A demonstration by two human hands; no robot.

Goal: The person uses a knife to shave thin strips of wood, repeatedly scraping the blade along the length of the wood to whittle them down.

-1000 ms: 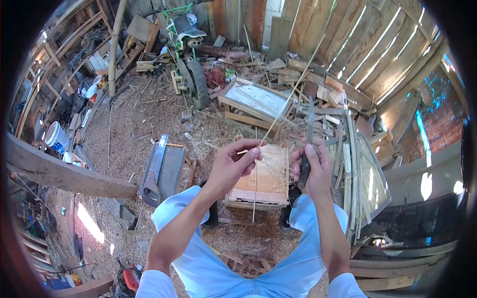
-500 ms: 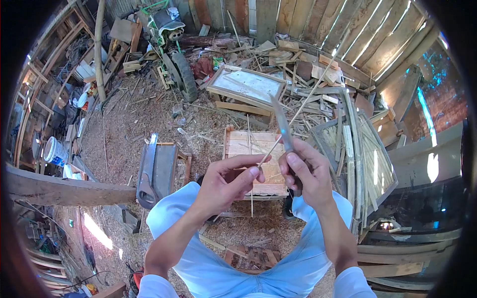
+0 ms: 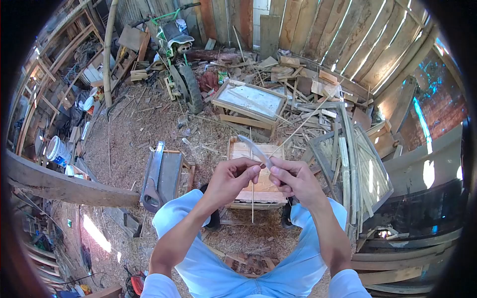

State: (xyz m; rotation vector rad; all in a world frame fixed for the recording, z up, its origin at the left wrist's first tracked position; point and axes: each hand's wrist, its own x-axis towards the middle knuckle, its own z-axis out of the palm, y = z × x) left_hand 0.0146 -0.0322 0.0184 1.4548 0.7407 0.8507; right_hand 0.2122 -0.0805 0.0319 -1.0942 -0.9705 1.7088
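My left hand point(image 3: 231, 180) is closed, pinching the near end of a long thin wooden stick point(image 3: 303, 123) that slants away up to the right. My right hand point(image 3: 296, 183) is wrapped round a knife, and its curved blade point(image 3: 252, 148) points up and left across the stick close to my left fingertips. The knife's handle is mostly hidden in my palm. Below both hands, between my knees, stands a low wooden box or stool point(image 3: 263, 195) with thin sticks point(image 3: 252, 203) lying on it.
A handsaw point(image 3: 152, 181) lies on a small bench point(image 3: 170, 171) at left. Ahead are a framed white panel point(image 3: 251, 101), heaped wood scraps point(image 3: 303, 74) and a motorbike point(image 3: 185, 82). Framed slats point(image 3: 365, 169) lean at right; a beam point(image 3: 74, 184) juts in from the left.
My right hand has moved left and slightly down towards my left hand. The knife blade has swung from nearly upright to leaning left, now over the stick's near end.
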